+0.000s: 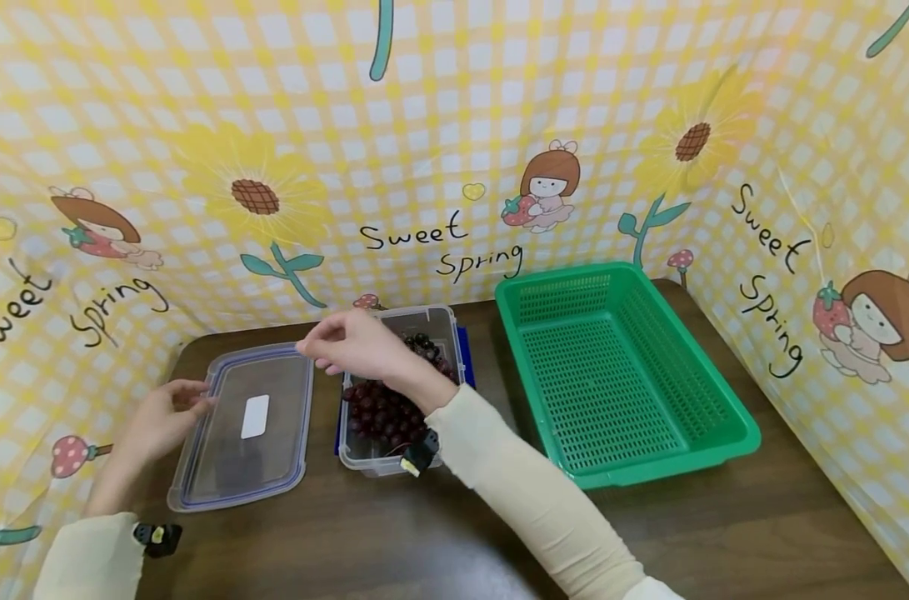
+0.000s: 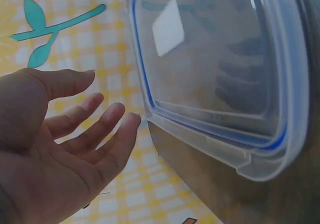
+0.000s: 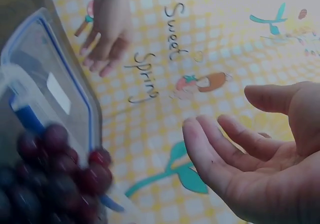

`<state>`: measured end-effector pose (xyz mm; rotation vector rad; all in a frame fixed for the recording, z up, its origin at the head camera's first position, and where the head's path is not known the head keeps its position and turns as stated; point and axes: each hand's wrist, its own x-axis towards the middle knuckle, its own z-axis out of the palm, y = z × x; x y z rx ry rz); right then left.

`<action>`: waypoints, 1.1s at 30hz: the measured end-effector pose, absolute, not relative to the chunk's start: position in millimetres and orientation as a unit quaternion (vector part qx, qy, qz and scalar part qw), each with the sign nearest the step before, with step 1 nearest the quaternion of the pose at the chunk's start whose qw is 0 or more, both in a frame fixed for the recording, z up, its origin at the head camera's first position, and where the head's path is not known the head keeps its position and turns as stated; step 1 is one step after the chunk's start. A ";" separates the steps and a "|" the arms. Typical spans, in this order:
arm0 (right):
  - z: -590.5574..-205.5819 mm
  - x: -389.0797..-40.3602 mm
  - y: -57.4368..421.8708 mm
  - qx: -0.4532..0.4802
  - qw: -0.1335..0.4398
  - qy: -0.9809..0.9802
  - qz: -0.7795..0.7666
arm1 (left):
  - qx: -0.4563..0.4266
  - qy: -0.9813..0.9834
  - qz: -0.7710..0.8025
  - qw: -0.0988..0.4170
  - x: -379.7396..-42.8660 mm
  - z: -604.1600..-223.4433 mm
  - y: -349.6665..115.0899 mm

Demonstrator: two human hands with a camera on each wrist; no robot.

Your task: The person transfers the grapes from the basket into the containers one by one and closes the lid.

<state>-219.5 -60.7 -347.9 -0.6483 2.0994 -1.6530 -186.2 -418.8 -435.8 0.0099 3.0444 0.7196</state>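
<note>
Can see a clear lid (image 1: 282,392) lying flat on the worktop (image 1: 334,542) just left of the clear container (image 1: 387,463), with its long axis running front to back alongside the container, and a white label (image 1: 255,417) on it. Can place the left hand (image 1: 157,421) nearest, by the lid edge facing away from the container, fingers loosely bent, well parted from the thumb and holding nothing; cannot tell if touching the rim. Find the lid rightward of those fingers, between them and the container. Can see the right hand (image 1: 352,343) over the back left part of the container, fingers pointing left toward the near back corner of the lid, thumb set apart, likewise holding nothing. Can make out dark red grapes (image 1: 387,412) inside the container, a green basket (image 1: 604,383) to its right across a strip of worktop, and a checked cloth (image 1: 424,108) standing behind it.
</note>
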 end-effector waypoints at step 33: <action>-456.8 -151.3 -196.7 -0.198 0.156 0.925 -0.283 | -0.006 0.989 0.144 0.023 -192.6 -474.3 -426.8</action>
